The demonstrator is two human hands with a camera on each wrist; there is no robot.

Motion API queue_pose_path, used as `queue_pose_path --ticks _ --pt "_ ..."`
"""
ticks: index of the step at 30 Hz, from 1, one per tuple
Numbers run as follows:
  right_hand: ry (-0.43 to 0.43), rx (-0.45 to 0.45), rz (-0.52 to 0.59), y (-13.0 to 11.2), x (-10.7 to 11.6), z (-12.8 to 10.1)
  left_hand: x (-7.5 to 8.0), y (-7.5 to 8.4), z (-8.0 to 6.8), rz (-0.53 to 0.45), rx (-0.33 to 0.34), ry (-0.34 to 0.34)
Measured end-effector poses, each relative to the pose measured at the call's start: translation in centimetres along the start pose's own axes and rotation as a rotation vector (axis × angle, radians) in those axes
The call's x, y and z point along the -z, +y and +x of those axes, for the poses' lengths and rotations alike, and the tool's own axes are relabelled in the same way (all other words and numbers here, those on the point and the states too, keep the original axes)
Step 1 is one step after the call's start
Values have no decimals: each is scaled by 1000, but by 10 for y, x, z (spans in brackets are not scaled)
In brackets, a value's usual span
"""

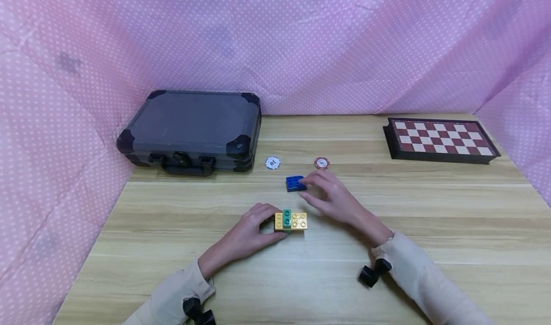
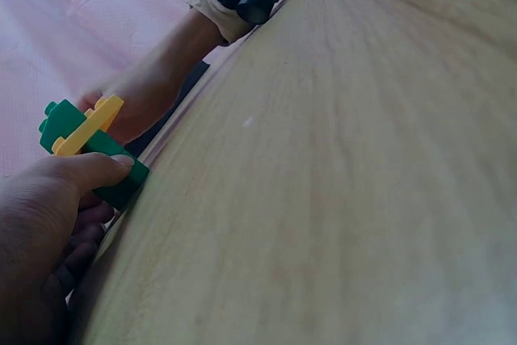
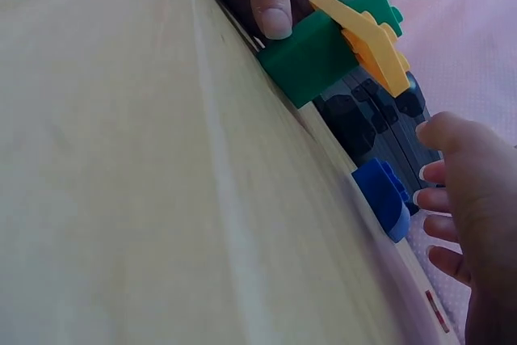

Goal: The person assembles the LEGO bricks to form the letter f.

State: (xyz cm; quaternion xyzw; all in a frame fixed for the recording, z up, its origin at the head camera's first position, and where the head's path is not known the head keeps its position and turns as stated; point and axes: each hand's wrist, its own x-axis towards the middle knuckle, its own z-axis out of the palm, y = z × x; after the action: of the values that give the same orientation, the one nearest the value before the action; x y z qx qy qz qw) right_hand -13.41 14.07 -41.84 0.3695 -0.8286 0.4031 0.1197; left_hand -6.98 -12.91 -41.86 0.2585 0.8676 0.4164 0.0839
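My left hand (image 1: 247,232) pinches a stack of toy building bricks low on the table, its thumb against the lower green brick (image 3: 311,58). Across the stack lies a yellow brick (image 1: 300,221), jutting out to the right, with a small green brick (image 1: 287,218) on top. A blue brick (image 1: 293,184) with several studs sits farther back on the tabletop; one side of it curves, as the right wrist view shows. Beside it hovers my right hand (image 1: 331,198), thumb and fingers spread around its right side with a gap between them and the brick.
Behind the blue brick lie a white poker chip (image 1: 272,163) and a red poker chip (image 1: 322,163). A grey case (image 1: 193,124) with black corners stands at the back left. At the back right is a red and white checkered board (image 1: 443,138). Pink dotted cloth (image 1: 318,48) hangs behind the table.
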Motion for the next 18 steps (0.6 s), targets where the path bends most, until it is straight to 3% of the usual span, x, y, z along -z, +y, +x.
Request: queue_pose_path --ticks 18 --pt "-24 -106 -67 7 -4 6 0 0 0 6 -1 0"
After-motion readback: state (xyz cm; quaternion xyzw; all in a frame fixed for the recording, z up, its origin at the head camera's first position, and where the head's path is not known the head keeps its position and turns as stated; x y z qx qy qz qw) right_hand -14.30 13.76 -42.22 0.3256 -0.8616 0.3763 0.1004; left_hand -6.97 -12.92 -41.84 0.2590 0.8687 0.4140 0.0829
